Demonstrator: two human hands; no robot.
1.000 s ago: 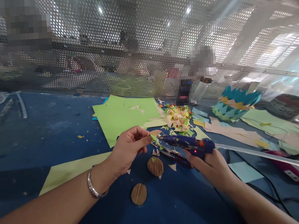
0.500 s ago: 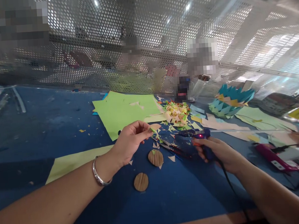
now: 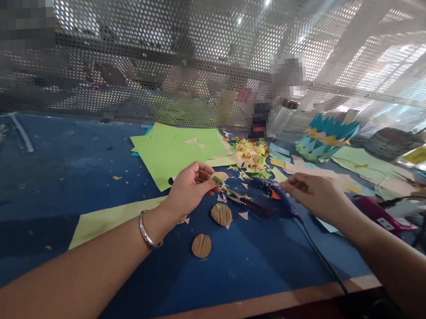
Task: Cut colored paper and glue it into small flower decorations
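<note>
My left hand [image 3: 193,187], a silver bangle on its wrist, pinches a small green paper piece [image 3: 217,179] between thumb and fingers; a peach paper piece shows right behind it. My right hand [image 3: 308,189] is loosely curled with its fingers apart and holds nothing visible. Just left of its fingertips, a dark blue glue gun [image 3: 287,203] with an orange trigger lies on the table, its cord running toward the front edge. Scissors [image 3: 250,205] rest beside it. Below my left hand lie two round wooden discs [image 3: 221,215], one bearing a small green scrap.
Green paper sheets [image 3: 180,154] and a heap of cut scraps [image 3: 252,154] lie behind my hands. A teal paper crown-like form [image 3: 325,138] stands back right, with a pink power strip [image 3: 382,214] nearer. A perforated metal screen [image 3: 139,72] borders the blue table [image 3: 241,273].
My right hand has let go of the glue gun, which now lies on the table, and has drawn slightly up and right. My left hand keeps its pinch on the paper piece.
</note>
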